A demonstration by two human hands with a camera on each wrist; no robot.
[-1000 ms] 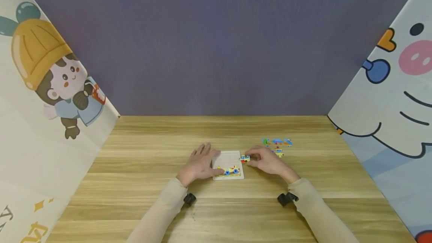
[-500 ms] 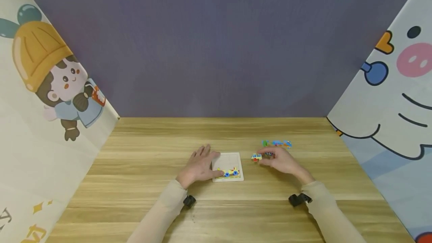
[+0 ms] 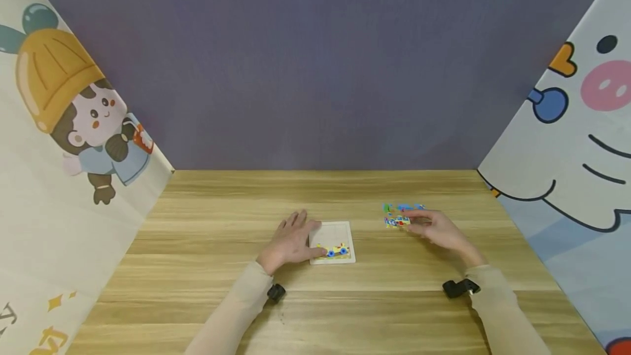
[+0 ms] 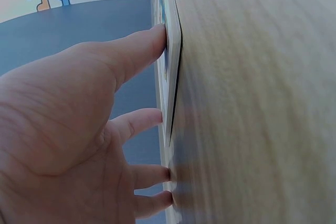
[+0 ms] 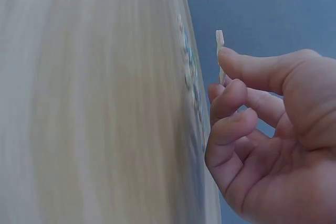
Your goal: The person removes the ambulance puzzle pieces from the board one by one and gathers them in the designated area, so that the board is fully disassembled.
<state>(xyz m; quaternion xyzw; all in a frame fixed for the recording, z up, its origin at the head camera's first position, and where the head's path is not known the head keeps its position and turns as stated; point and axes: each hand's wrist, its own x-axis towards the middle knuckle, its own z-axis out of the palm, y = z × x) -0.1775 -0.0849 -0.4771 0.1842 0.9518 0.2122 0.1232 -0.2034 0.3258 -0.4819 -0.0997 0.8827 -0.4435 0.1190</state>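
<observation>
My left hand (image 3: 290,241) lies spread at the left side of a white square puzzle board (image 3: 338,230). In the left wrist view its thumb and a finger touch the board's edge (image 4: 173,80), while other fingertips meet the table. Yellow puzzle pieces with blue wheels (image 3: 343,250) fill the lower part of the board. My right hand (image 3: 437,229) pinches a small flat puzzle piece (image 5: 220,40) between thumb and fingers, above the table. Seen edge-on in the right wrist view, the piece looks pale and thin; its colourful face (image 3: 403,222) overlaps loose pieces in the head view.
Several loose colourful puzzle pieces (image 3: 388,208) lie on the wooden table (image 3: 236,190), right of the board and towards the back. A dark wall (image 3: 325,70) rises behind the table, with cartoon-printed panels at either side.
My right hand has moved right, away from the board, carrying the puzzle piece over to the loose pieces. My left hand has stayed on the board.
</observation>
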